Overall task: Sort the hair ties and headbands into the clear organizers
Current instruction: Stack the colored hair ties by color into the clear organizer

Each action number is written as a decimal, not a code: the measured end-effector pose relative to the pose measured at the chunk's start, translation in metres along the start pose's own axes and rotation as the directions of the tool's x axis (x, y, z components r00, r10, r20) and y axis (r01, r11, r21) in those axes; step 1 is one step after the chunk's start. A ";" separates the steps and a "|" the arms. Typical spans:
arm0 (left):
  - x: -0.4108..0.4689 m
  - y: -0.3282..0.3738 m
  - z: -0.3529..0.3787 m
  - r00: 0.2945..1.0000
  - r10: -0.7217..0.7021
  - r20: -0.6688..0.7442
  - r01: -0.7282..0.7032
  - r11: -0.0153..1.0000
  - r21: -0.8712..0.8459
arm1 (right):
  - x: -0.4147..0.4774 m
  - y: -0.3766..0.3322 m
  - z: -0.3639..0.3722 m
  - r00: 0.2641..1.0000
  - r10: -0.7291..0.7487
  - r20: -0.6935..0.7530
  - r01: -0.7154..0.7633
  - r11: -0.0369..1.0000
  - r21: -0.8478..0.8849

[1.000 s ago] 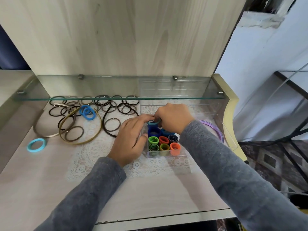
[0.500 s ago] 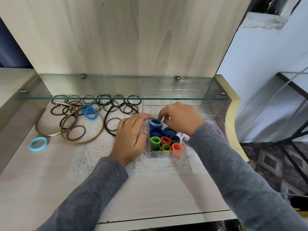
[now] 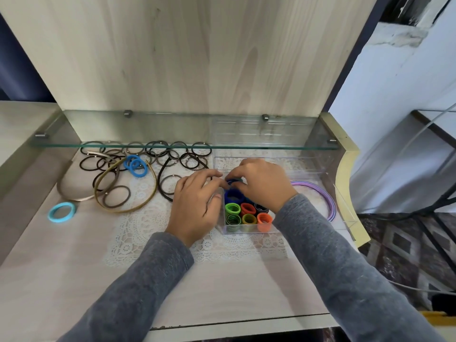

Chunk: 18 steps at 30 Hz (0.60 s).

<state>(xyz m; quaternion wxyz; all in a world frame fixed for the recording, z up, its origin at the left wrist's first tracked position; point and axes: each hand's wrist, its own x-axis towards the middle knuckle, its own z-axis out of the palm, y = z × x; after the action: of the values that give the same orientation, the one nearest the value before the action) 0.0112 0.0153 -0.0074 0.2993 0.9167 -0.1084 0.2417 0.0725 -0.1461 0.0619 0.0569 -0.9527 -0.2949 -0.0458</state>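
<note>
**Progress:** partly sorted. The clock is set on the pale wood-grain worktop (image 3: 61, 280), with 12 o'clock at the back panel.

**Unsorted, 9 o'clock:** one light-blue ring hair tie (image 3: 61, 211), lying alone.

**Unsorted, 10 o'clock:** one bronze metal headband (image 3: 64, 195) and one thin olive-gold headband (image 3: 128, 211), their arcs overlapping, with a few dark ties lying inside them.

**Unsorted, 11 o'clock:** a heap of dark brown and black elastic hair ties (image 3: 158, 154), partly under the glass shelf (image 3: 172, 145). Two bright blue hair ties (image 3: 135, 166) sit at its left end.

**Left hand (image 3: 197, 206):** palm down at 9 o'clock of the small clear plastic organizer (image 3: 246, 229). The fingers are nearly straight, with the tips reaching a dark blue rolled hair tie (image 3: 233, 181). The thumb is against the box's left wall. The grip is loose and encloses nothing.

**Sorted, centre:** the small organizer holds rolled coloured hair ties (image 3: 248, 209) set on end in green, red, orange, olive and dark blue, packed touching.

**Right hand (image 3: 261, 186):** over the box's 12 o'clock end, fingers curled. The grip pinches the dark blue rolled hair tie at rim height. It is judged to be going into the back row.

**Sorted, 3 o'clock:** thin lilac headbands (image 3: 320, 193) lie inside the large clear plastic organizer (image 3: 343, 206).

**Left to do, as judged:** the two headbands, the dark heap and the loose blue ties.
</note>
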 end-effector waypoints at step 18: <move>0.000 0.003 0.000 0.993 -0.119 -0.014 0.119 0.993 0.024 | -0.009 0.006 -0.004 0.945 0.292 0.145 -0.308 0.945 0.105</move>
<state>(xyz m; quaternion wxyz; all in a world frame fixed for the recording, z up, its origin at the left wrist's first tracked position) 0.0106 0.0132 -0.0060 0.3024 0.9236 -0.0484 0.2306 0.0686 -0.1564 0.0646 0.1044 -0.9820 -0.1515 0.0431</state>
